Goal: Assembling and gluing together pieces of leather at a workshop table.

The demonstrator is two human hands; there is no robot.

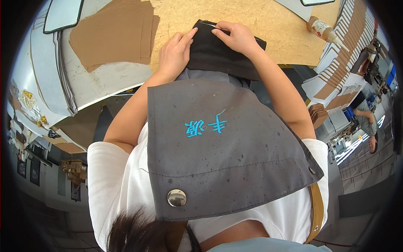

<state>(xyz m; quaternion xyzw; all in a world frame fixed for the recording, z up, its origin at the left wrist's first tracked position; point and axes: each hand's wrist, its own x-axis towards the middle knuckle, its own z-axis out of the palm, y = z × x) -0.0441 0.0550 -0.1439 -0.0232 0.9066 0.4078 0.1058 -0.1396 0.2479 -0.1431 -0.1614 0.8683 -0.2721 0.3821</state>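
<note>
A black, flat, folded piece, leather-like, lies at the near edge of the yellowish work table, and its near part reaches over my apron. My left hand holds its left edge, with the fingertips close to the upper left corner. Along the far edge my right hand pinches the piece between thumb and forefinger. A thin white strip shows at that edge between the two hands. What lies under the right fingers is hidden.
Brown sheets lie stacked on the left. White boards stand farther left. A glue bottle with a pale nozzle lies at the right, beside stacked brown-and-white sheets. Another person is at the far right.
</note>
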